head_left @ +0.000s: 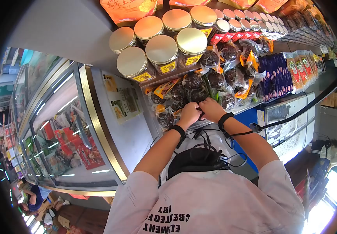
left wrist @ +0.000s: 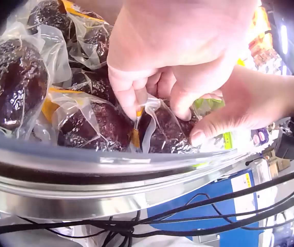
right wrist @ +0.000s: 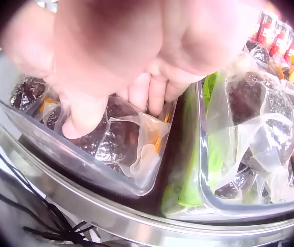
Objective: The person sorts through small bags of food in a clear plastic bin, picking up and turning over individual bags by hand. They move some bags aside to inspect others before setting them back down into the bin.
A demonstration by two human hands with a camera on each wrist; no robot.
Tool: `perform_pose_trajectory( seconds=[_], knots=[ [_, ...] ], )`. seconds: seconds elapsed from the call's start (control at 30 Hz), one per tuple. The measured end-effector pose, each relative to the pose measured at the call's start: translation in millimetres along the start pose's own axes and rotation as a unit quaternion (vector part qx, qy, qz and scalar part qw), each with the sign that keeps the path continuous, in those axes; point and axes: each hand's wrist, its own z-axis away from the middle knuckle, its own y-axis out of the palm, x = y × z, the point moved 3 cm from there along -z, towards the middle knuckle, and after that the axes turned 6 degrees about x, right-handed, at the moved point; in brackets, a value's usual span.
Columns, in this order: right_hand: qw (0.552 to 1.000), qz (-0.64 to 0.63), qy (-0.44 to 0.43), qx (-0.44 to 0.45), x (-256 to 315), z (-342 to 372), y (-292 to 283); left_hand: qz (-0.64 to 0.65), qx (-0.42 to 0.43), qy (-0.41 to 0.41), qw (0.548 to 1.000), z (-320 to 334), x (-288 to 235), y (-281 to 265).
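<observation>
Dark, glossy items in clear vacuum bags [head_left: 193,81] fill clear trays on the shelf. My left hand [head_left: 190,116] and right hand [head_left: 212,109] meet at the front of the left tray. In the left wrist view my left hand [left wrist: 175,46] pinches the clear plastic of one bagged item [left wrist: 165,135], while the right thumb lies at its other side. The right wrist view shows my right hand [right wrist: 116,56] with thumb and fingers curled round a bagged item [right wrist: 113,139] inside the tray [right wrist: 80,159].
Gold-lidded jars [head_left: 161,50] stand behind the bags. Right of them are purple packets [head_left: 276,76]. A green packet [right wrist: 190,175] lies between two trays. A glass-fronted cabinet [head_left: 69,128] is at left, and black cables [left wrist: 188,208] hang before the metal shelf edge [left wrist: 75,198].
</observation>
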Motion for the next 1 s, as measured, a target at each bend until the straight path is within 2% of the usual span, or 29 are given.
perform_pose_trajectory(
  seconds=[0.23, 0.33, 0.4, 0.5, 0.6, 0.63, 0.73, 0.77, 0.83, 0.87, 0.9, 0.97, 1.0],
  knots=[
    [1.000, -0.023, 0.007, -0.014, -0.3, -6.2, -0.5, -0.041, 0.015, -0.019, 0.999, -10.5, 2.5, 4.4],
    [1.000, -0.020, 0.020, 0.000, 0.7, -9.1, -0.5, -0.054, 0.028, -0.047, 0.997, -15.5, 2.6, 2.4],
    [1.000, -0.009, 0.020, 0.010, 0.0, -7.1, 1.7, -0.062, 0.055, -0.098, 0.992, -18.0, 2.1, 2.1],
    [0.999, 0.015, 0.019, 0.022, -1.0, -11.9, 5.6, -0.068, 0.078, -0.072, 0.992, -17.0, 4.4, -6.2],
    [1.000, 0.030, 0.007, -0.004, 2.6, -3.5, 3.0, -0.052, 0.039, -0.029, 0.997, -8.0, 15.8, -4.9],
    [0.999, 0.031, 0.009, -0.013, 6.1, 0.2, -0.1, -0.022, 0.039, -0.022, 0.999, -3.4, 22.2, -2.4],
    [0.996, 0.071, -0.005, -0.057, 15.7, 13.9, -11.4, -0.058, 0.038, -0.024, 0.997, 19.4, 13.9, -25.1],
    [0.995, 0.070, -0.001, -0.066, 18.0, 19.8, -14.7, -0.033, 0.049, -0.016, 0.998, 27.6, 13.6, -34.1],
    [0.995, -0.033, 0.039, -0.084, 16.1, 30.7, -27.8, -0.017, 0.062, 0.002, 0.998, 36.6, 15.4, -50.4],
    [0.991, -0.080, 0.032, -0.100, 17.0, 39.7, -44.5, -0.012, 0.069, 0.007, 0.998, 43.2, 19.7, -55.5],
    [0.990, -0.080, 0.038, -0.109, 13.8, 48.1, -53.4, -0.006, 0.076, 0.013, 0.997, 46.3, 26.4, -57.5],
    [0.961, -0.166, 0.111, -0.194, -2.0, 69.7, -65.9, -0.021, 0.087, 0.010, 0.996, 49.6, 34.2, -59.3],
    [0.955, -0.173, 0.130, -0.202, -13.9, 78.7, -68.8, 0.004, 0.087, 0.011, 0.996, 53.0, 32.6, -60.2]
  ],
)
